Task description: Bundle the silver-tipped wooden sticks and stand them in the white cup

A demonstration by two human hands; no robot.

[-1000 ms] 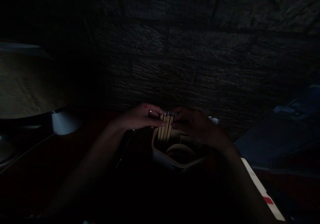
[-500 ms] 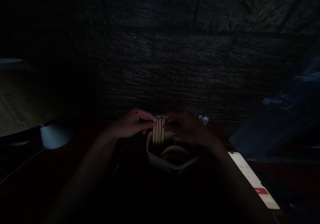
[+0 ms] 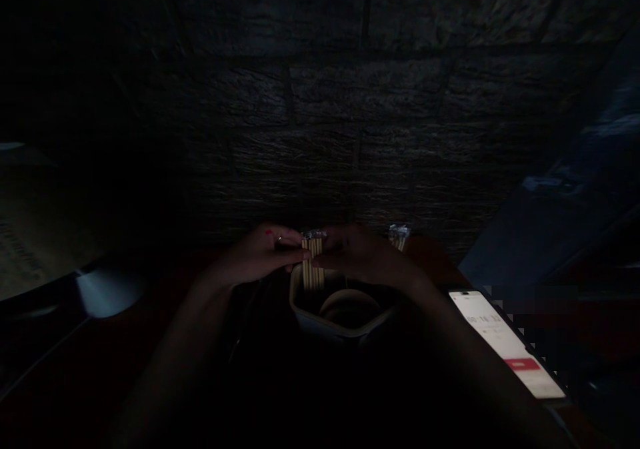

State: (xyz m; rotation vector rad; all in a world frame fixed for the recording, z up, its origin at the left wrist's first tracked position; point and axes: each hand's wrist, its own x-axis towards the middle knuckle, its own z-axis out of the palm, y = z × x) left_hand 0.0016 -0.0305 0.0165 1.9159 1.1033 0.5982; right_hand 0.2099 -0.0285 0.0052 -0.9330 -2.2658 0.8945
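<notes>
Both my hands hold an upright bundle of thin wooden sticks (image 3: 313, 277) with a shiny, foil-like wrap (image 3: 314, 234) around its top. My left hand (image 3: 265, 252) pinches it from the left, thumb across the front. From the right, my right hand (image 3: 357, 254) grips it with fingers closed, mostly in shadow. The lower ends of the sticks reach over the back of an open container (image 3: 299, 317). Inside that container is a round, pale-rimmed object (image 3: 350, 295), too dark to name.
Behind my right hand stands a second foil-topped stick bundle (image 3: 399, 235). A lit phone (image 3: 507, 345) lies at the right on the dark reddish table (image 3: 165, 315). At the left are a pale cone-like shape (image 3: 107, 294) and a tan printed surface (image 3: 30, 235). A brick-patterned wall (image 3: 325, 95) rises behind.
The view has shifted slightly. My right hand has moved a little left across the front of the bundle, and more of the second bundle shows. Both hands keep their hold.
</notes>
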